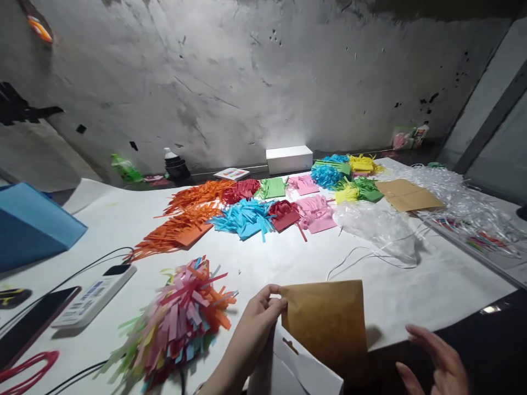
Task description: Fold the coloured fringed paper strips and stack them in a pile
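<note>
My left hand (265, 310) pinches the top left corner of a flat piece of brown kraft paper (325, 315), possibly an envelope, near the table's front edge. In front of it stands a white card packet (302, 365) with a hanging slot; its lower part is cut off by the frame, and I cannot tell whether the hand touches it. To the right, my right hand (438, 359) is held with fingers apart and nothing in them. Left of my left arm lies a multicoloured paper tassel bunch (185, 323).
Fringed paper bundles, such as orange (181, 230), blue (245, 216) and pink (315, 214), lie across the white-covered table (272, 263). Behind them is a white box (289, 160). A clear plastic bag (376, 225) and brown paper (409, 196) lie right; a power strip (96, 296) and phone (37, 323) left.
</note>
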`<state>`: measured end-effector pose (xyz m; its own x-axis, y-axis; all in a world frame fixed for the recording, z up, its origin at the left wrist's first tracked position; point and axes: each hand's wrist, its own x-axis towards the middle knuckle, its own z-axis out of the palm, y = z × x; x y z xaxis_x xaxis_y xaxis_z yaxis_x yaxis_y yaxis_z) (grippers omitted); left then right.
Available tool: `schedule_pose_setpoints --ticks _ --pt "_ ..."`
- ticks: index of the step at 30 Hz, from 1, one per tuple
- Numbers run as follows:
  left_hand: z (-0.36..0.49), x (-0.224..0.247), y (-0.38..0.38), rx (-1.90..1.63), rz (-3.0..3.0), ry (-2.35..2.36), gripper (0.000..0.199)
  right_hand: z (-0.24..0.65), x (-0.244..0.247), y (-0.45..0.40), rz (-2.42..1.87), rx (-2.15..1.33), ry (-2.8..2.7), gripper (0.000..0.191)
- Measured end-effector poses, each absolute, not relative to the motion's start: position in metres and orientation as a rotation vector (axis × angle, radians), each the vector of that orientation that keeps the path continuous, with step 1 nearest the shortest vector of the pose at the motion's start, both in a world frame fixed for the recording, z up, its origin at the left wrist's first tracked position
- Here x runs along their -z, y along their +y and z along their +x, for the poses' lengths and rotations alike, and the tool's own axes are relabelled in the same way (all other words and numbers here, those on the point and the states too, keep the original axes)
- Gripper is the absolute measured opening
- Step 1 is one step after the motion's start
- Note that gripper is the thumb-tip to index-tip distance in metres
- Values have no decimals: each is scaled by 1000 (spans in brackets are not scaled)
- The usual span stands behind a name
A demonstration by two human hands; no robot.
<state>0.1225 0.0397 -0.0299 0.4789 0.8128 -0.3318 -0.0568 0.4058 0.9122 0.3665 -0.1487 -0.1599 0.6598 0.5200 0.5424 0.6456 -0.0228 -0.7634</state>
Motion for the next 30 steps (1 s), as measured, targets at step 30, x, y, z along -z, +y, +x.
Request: schedule_pose_setpoints --ticks 30 --pt "102 18 32 -535 1470 893 24 309 39 -47 -1429 -347 -1992 45"
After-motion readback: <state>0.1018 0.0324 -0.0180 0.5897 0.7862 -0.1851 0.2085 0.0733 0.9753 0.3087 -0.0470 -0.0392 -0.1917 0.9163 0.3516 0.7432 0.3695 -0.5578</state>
